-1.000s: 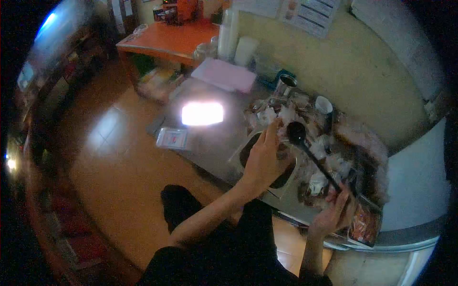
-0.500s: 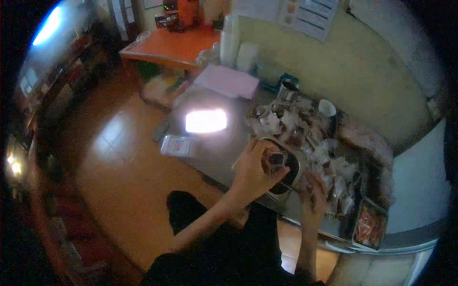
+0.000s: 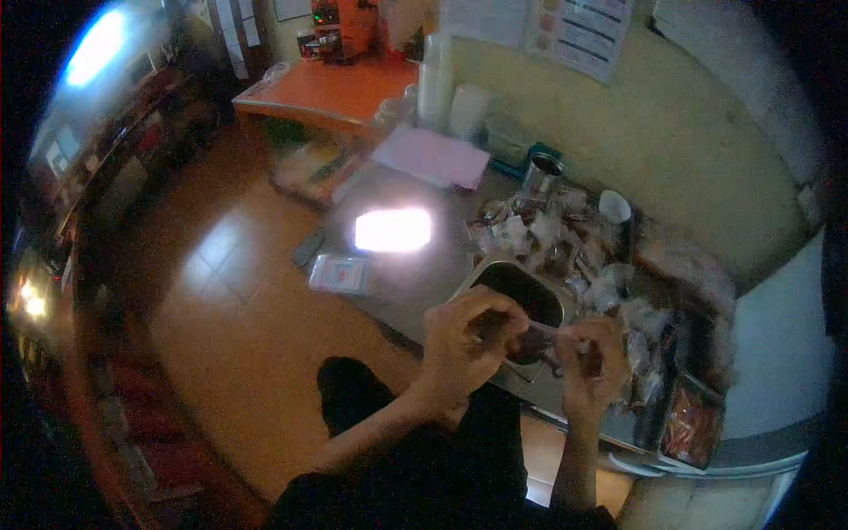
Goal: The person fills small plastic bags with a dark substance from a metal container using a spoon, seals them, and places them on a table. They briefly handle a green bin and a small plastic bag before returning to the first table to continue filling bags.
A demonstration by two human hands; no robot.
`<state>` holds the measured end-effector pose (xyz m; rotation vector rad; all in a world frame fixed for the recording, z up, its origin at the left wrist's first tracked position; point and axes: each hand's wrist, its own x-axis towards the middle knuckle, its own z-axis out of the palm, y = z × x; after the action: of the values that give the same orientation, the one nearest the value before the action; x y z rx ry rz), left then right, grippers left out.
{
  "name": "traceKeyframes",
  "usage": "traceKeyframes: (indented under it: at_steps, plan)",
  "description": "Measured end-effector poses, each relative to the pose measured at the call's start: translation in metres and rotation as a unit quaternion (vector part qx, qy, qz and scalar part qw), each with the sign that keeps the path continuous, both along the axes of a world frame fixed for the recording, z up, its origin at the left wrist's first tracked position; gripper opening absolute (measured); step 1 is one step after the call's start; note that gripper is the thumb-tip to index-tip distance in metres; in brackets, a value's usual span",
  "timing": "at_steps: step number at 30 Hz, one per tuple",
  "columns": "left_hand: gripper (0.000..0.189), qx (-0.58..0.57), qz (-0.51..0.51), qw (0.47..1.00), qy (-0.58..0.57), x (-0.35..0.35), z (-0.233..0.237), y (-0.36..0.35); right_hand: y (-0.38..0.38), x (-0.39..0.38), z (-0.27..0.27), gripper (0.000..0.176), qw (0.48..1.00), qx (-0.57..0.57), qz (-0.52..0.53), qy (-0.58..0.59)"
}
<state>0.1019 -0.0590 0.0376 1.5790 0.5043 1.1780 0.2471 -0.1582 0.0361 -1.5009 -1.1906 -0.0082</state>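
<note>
Both my hands are raised close together above the near edge of a steel counter (image 3: 415, 278). My left hand (image 3: 464, 340) and my right hand (image 3: 590, 364) pinch the two ends of a small clear plastic packet (image 3: 541, 330) stretched between them. Just behind them a metal tub (image 3: 521, 296) with dark contents sits sunk in the counter. Many small filled clear packets (image 3: 565, 243) lie heaped behind and to the right of the tub. The image is dim and blurred, so the packet's contents are unclear.
A metal can (image 3: 541, 170) and a white cup (image 3: 613, 207) stand at the back by the wall. A pink sheet (image 3: 433, 157) and stacked cups (image 3: 435, 84) lie at the far left, before an orange table (image 3: 331, 88). A tray (image 3: 693, 424) sits at right. A small packet (image 3: 338, 274) lies left.
My right hand let go of the black ladle it held a second ago and came in toward my left hand. Both hands moved nearer to me and now hold one packet.
</note>
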Motion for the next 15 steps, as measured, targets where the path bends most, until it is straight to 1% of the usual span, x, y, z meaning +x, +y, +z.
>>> traceKeyframes:
  at_steps: [2,5,8,11,14,15]
  plan:
    - [0.012,0.070,0.060,0.996,0.012,0.001,0.003,-0.002,0.002,-0.002,0.000,0.013,0.999,0.014,0.007,-0.043]
    - [0.010,0.152,0.099,0.983,0.012,0.006,-0.003,0.003,0.008,-0.010,0.017,0.013,0.999,-0.004,0.006,-0.049]
    - [0.007,0.010,0.053,0.998,0.008,0.002,0.003,-0.005,0.009,-0.003,0.005,0.014,0.998,0.038,0.021,-0.054]
    - [0.005,0.016,0.043,0.999,0.026,0.002,0.005,-0.006,0.002,-0.002,0.006,0.016,0.999,0.022,0.017,-0.033]
    - [0.004,0.017,0.031,0.998,0.045,-0.004,-0.010,-0.001,0.002,0.006,0.005,0.018,0.994,0.053,0.068,-0.074]
    - [0.004,-0.019,0.023,0.997,0.067,-0.005,-0.002,-0.004,0.002,0.005,0.011,0.018,0.995,0.052,0.075,-0.051]
